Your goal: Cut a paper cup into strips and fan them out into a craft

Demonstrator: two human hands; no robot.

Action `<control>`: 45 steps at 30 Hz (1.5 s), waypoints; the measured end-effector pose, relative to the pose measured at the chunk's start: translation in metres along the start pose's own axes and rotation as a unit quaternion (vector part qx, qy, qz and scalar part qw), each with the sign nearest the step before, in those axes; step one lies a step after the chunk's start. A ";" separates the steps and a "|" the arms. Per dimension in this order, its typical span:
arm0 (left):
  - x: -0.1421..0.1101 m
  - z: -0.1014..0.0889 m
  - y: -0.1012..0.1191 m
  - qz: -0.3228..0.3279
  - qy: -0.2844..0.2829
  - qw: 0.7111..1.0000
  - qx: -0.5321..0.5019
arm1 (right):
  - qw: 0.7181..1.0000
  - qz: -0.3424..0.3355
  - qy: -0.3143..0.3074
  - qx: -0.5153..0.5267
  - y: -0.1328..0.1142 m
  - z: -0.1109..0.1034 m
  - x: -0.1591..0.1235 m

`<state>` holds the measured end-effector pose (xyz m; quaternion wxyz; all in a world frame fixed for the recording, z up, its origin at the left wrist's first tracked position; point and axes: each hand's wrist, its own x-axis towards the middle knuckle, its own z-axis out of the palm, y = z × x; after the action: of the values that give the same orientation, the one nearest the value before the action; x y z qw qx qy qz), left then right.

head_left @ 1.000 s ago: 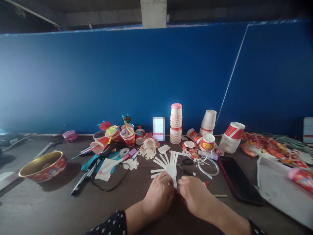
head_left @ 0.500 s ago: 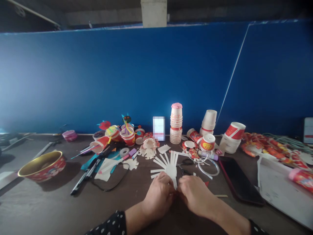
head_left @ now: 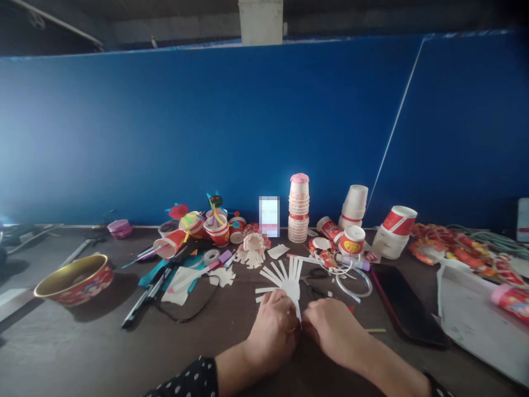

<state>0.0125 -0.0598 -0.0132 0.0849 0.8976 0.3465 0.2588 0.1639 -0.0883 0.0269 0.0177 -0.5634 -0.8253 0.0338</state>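
A white paper cup cut into strips (head_left: 291, 289) is spread out like a fan, its round base in the middle. My left hand (head_left: 275, 325) is closed on its near side, fingers curled over the strips. Close beside it, my right hand (head_left: 333, 328) is curled with its fingertips pinched at the end of a near strip. The fingertips of both hands are largely hidden behind the knuckles. Black-handled scissors (head_left: 314, 282) lie just beyond my right hand. A scrap of white paper (head_left: 278, 252) rests behind the fanned strips.
A tall stack of paper cups (head_left: 298, 215) stands at the back, near a lit phone (head_left: 269, 218). Decorated cups (head_left: 217, 230) are at back left, and a gold-lined bowl (head_left: 76, 284) stands far left. A dark phone (head_left: 407, 306) and a white sheet (head_left: 475, 314) lie right.
Both hands have shifted very slightly toward me along the near strip. The whole view has moved a few pixels. The other things on the table stay in place.
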 end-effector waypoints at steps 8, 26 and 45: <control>-0.001 0.006 -0.005 0.005 0.003 1.000 -0.014 | 0.992 -0.107 -0.015 -0.061 -0.002 0.004 -0.001; -0.004 0.001 -0.002 0.048 0.037 0.998 -0.017 | 0.979 -0.167 0.029 -0.115 -0.001 0.015 -0.004; -0.003 0.002 -0.004 0.001 0.035 0.998 -0.043 | 0.978 -0.168 0.043 -0.112 0.000 0.015 -0.003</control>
<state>0.0088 -0.0588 -0.0176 0.1109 0.8839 0.3373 0.3043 0.1638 -0.0918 0.0117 -0.0043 -0.4158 -0.9053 -0.0868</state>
